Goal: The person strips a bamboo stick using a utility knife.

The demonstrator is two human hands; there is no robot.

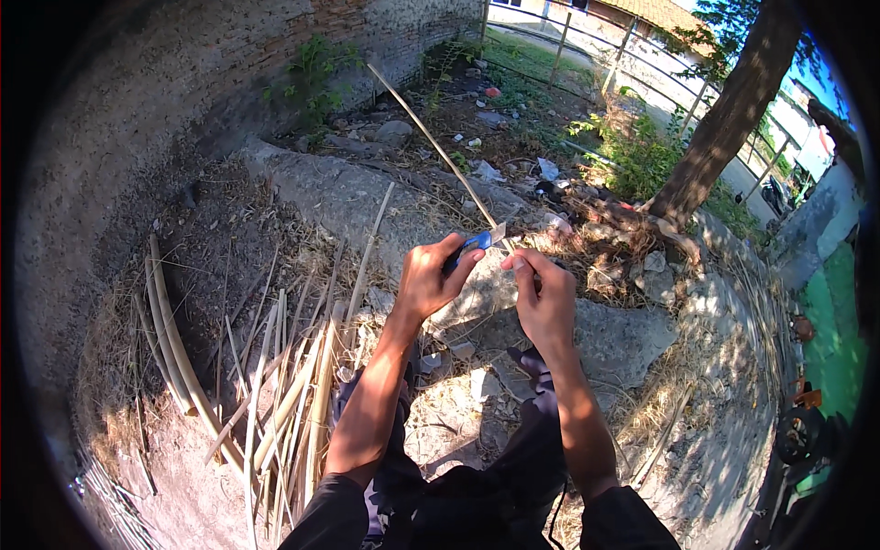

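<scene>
My left hand [431,277] is closed round the blue handle of a utility knife [475,246]. The knife's blade points right and lies at a long, thin bamboo strip [440,154]; whether it cuts into the strip I cannot tell. The strip slants from my hands up and away to the left, its far end in the air near the wall. My right hand [543,295] pinches the near end of the strip between thumb and fingers, just right of the blade. Below the hands are my dark-clothed legs [522,431].
Several bamboo strips and poles [293,403] lie in a pile at the left. A rough wall [165,101] rises at the far left. A stone ledge [330,197] crosses ahead, with litter beyond it. A tree trunk [733,110] leans at the right, near a green surface [834,321].
</scene>
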